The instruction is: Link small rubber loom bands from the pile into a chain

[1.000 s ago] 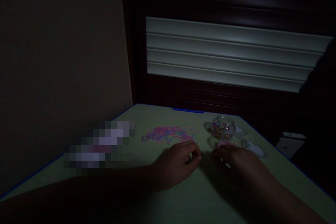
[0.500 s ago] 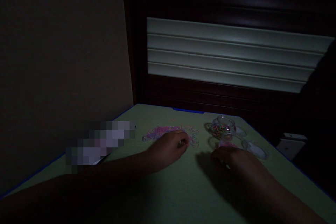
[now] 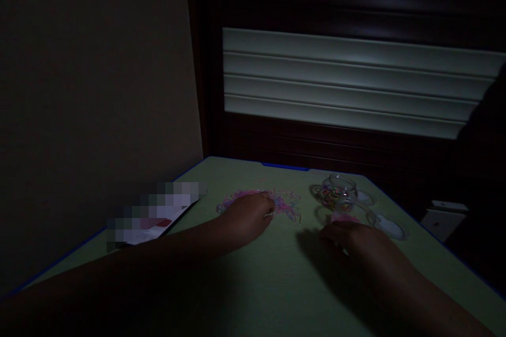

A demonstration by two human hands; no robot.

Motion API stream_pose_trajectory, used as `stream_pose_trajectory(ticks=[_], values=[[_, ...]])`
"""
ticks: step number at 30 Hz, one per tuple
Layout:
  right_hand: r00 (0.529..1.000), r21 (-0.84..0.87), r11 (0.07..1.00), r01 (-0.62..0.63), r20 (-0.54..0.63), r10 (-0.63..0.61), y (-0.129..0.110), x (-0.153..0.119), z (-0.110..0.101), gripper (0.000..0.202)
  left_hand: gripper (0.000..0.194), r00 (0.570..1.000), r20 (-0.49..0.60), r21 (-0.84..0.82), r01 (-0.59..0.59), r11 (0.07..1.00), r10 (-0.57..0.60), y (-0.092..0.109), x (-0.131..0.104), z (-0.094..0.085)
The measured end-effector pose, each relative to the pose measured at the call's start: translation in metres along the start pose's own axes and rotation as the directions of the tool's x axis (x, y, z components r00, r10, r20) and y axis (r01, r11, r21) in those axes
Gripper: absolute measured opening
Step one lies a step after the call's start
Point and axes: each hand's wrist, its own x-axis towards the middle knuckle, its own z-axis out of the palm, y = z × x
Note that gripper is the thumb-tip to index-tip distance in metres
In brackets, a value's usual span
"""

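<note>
A loose pile of small pink and purple loops (image 3: 286, 206), which look like rubber bands, lies on the pale green tabletop (image 3: 269, 284). My left hand (image 3: 249, 216) is at the pile with its fingers pinched together; what they hold is too dark to make out. Towards the right, my right hand (image 3: 356, 242) has its fingers curled in front of a clear jar with pink contents (image 3: 344, 217). Its fingertips are partly hidden, and I cannot tell what is in them. Just behind stands an open clear jar (image 3: 336, 192) with multicoloured loops inside.
Two round clear lids (image 3: 389, 225) lie right of the jars. On the left is a flat pale object (image 3: 162, 218), partly blurred out. A white box (image 3: 443, 218) stands beyond the table's right edge. A slatted panel (image 3: 336, 81) and a wall border the table.
My left hand has shifted slightly left, over the loops, and its fingers have closed more. My right hand stays almost where it was. The whole view has shifted a little.
</note>
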Motion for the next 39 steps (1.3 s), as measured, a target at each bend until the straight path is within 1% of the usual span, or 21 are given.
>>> stream_pose_trajectory(ticks=[6,11,14,19,22,24,30,36,39], values=[[1.000,0.010,1.000,0.023,-0.018,-0.023,0.001,0.000,0.002,0.017,0.020,1.000,-0.004,0.087,-0.019,0.996,0.019,-0.003,0.001,0.008],[0.999,-0.013,0.999,0.032,-0.009,-0.032,0.001,0.001,0.002,0.017,0.027,1.000,0.026,0.160,0.004,0.987,-0.008,-0.001,0.004,0.012],[1.000,-0.012,1.000,0.016,0.014,-0.016,0.000,0.001,0.001,0.017,0.028,0.999,0.043,0.194,-0.004,0.981,-0.005,0.000,0.004,0.013],[1.000,-0.016,1.000,0.003,0.016,-0.002,-0.003,0.001,-0.001,0.018,0.026,0.998,0.056,0.265,-0.022,0.964,0.007,0.002,0.003,0.013],[1.000,-0.007,1.000,0.010,0.014,-0.010,-0.004,0.001,-0.003,0.018,0.024,0.998,0.057,0.272,-0.007,0.962,-0.009,0.003,0.002,0.011],[1.000,-0.001,1.000,0.020,0.001,-0.020,-0.004,0.001,-0.003,0.018,0.025,0.999,0.039,0.263,0.005,0.965,-0.016,0.004,0.002,0.011],[1.000,0.003,1.000,0.025,-0.016,-0.025,-0.002,0.001,-0.001,0.019,0.027,0.996,-0.036,0.235,-0.069,0.969,0.080,0.014,-0.001,0.011],[0.999,0.006,1.000,-0.009,-0.031,0.009,-0.003,0.001,-0.003,0.019,0.026,0.985,-0.059,0.217,-0.144,0.966,0.160,0.029,-0.005,0.006],[0.999,0.020,1.000,-0.009,-0.050,0.010,-0.003,0.000,-0.003,0.018,0.023,0.978,-0.082,0.188,-0.174,0.967,0.192,0.036,-0.008,0.007]])
